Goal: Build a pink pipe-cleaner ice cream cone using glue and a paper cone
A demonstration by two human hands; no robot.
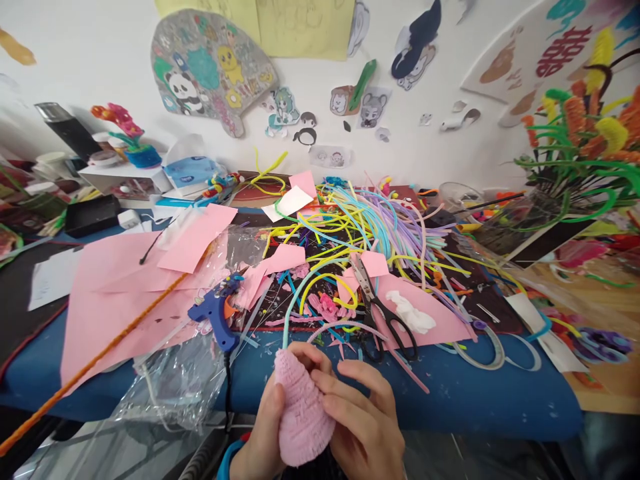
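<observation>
A pink cone-like piece of coiled pipe cleaner [303, 420] is held close to me at the table's front edge. My left hand [263, 427] grips it from the left, thumb along its side. On the other side, my right hand [357, 413] has its fingertips pressed against the coils, the index finger partly raised. A light blue pipe cleaner [287, 313] rises from the tip of the piece, and a pink pipe cleaner [350, 325] arcs away behind my right fingers. Beyond my hands lie black-handled scissors [380, 307], blades pointing away, and a blue glue gun [219, 317].
A heap of coloured pipe cleaners [370, 220] covers the table's middle. Pink paper sheets [110, 280] and clear plastic wrap [175, 387] lie to the left. An orange pipe cleaner [100, 357] crosses the left side. A pipe-cleaner bouquet [575, 147] stands at the right.
</observation>
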